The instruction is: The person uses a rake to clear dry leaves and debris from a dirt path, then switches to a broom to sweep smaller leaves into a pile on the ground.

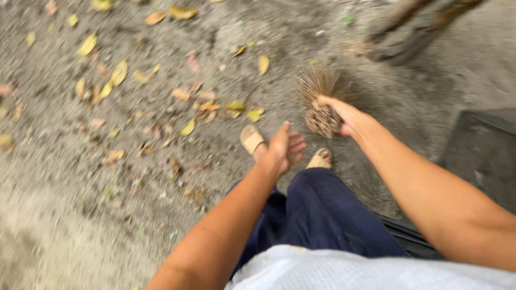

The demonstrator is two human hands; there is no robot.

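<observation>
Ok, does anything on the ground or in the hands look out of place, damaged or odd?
Nothing looks damaged. Fallen leaves lie scattered over the dirt ground, mostly upper left. The right hand grips a stick broom by its bundled end; the left hand is open and empty. The picture is motion-blurred.

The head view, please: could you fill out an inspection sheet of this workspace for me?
Surface: bare sandy ground, blurred by motion.
Job's things: stick broom, gripped at its bundled end, bristles pointing away from the person.
Clutter: yellow and brown fallen leaves scattered across the left and middle.
Grippers: right hand closed on the broom; left hand open, holding nothing.
Cables: nothing seen.
Surroundings: tree roots at top right, dark slab at right edge; the person's tan sandals and navy trousers below.
</observation>
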